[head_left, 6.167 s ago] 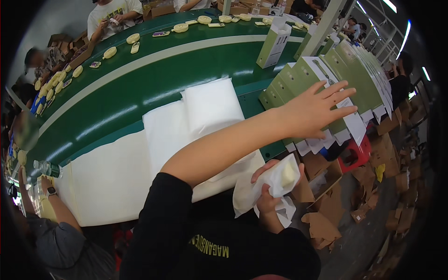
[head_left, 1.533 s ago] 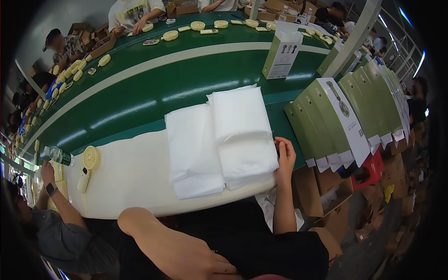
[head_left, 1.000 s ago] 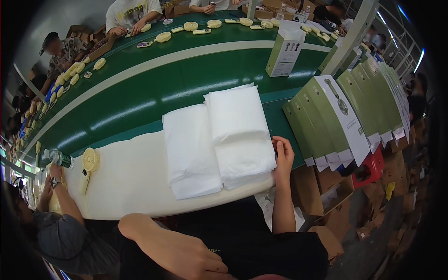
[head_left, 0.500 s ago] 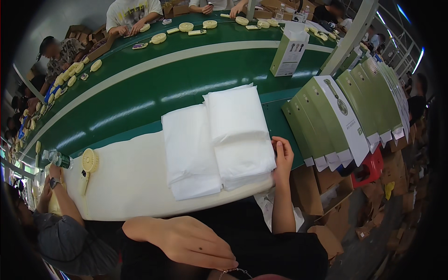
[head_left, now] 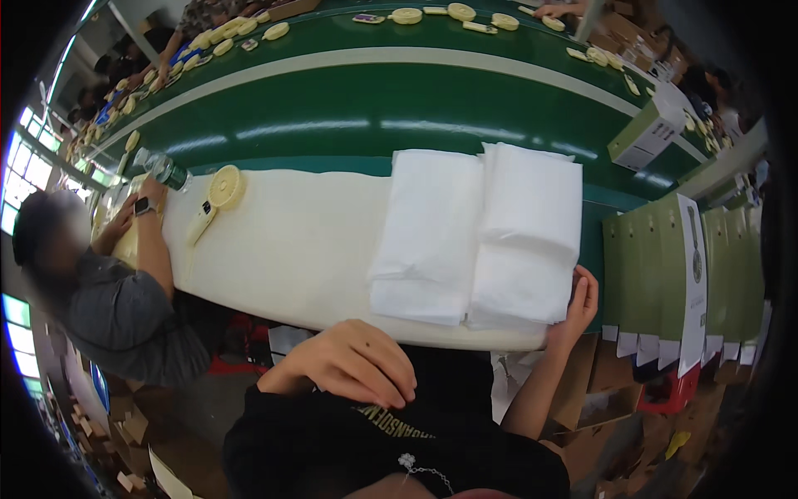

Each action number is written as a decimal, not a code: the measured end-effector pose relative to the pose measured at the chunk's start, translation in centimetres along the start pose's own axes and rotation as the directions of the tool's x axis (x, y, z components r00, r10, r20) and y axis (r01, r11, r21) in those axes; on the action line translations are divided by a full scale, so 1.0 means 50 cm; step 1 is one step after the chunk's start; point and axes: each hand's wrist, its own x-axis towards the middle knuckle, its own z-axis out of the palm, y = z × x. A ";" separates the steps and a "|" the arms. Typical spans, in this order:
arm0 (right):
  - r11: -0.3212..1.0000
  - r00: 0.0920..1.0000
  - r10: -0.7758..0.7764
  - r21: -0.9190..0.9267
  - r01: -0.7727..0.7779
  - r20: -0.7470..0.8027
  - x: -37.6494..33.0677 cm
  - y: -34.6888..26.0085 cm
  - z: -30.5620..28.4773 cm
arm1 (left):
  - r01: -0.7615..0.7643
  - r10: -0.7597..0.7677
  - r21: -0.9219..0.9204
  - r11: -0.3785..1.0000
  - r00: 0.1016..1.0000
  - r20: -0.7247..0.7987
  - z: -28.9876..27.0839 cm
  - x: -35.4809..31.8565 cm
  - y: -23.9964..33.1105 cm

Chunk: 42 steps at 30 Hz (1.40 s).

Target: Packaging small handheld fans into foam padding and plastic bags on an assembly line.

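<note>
In front of my chest is my left hand [head_left: 357, 363], its back turned up and its fingers together and curled down; the palm side is hidden. My right hand [head_left: 583, 301] rests at the right edge of the right-hand stack of folded white sheets [head_left: 532, 224], fingers slightly apart. Another stack of folded white sheets [head_left: 428, 237] lies against it on the left. Both stacks lie on the cream-coloured work surface [head_left: 291, 241]. Farther left on that surface is a pale yellow handheld fan [head_left: 224, 189] with its handle pointing nearer.
Green-and-white boxes [head_left: 657, 274] stand in a row at my right, above a red stool [head_left: 667, 391] and open cartons [head_left: 611, 387]. A green conveyor belt [head_left: 332, 104] with several fans crosses behind. At left sits a co-worker [head_left: 125, 308] near a clear bottle [head_left: 169, 173].
The view has swung left, so the stacks appear farther right. My left hand has lifted away from the necklace, and its fingers are more curled. My right hand stays by the stack.
</note>
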 end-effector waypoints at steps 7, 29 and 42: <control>0.997 1.000 0.024 0.079 -0.023 -0.015 -0.008 0.009 -0.017 | 0.791 0.223 0.595 -0.145 0.612 -0.759 -0.235 -0.231 0.047; 0.960 0.904 -0.269 0.166 0.224 0.332 -0.175 -0.060 0.226 | 0.494 -0.465 0.682 0.539 0.850 -0.248 -0.014 0.005 -0.116; 0.627 0.594 0.168 0.380 -0.680 0.787 -0.231 -0.039 0.060 | 0.638 -0.529 0.635 0.437 0.753 -0.392 -0.046 -0.035 -0.137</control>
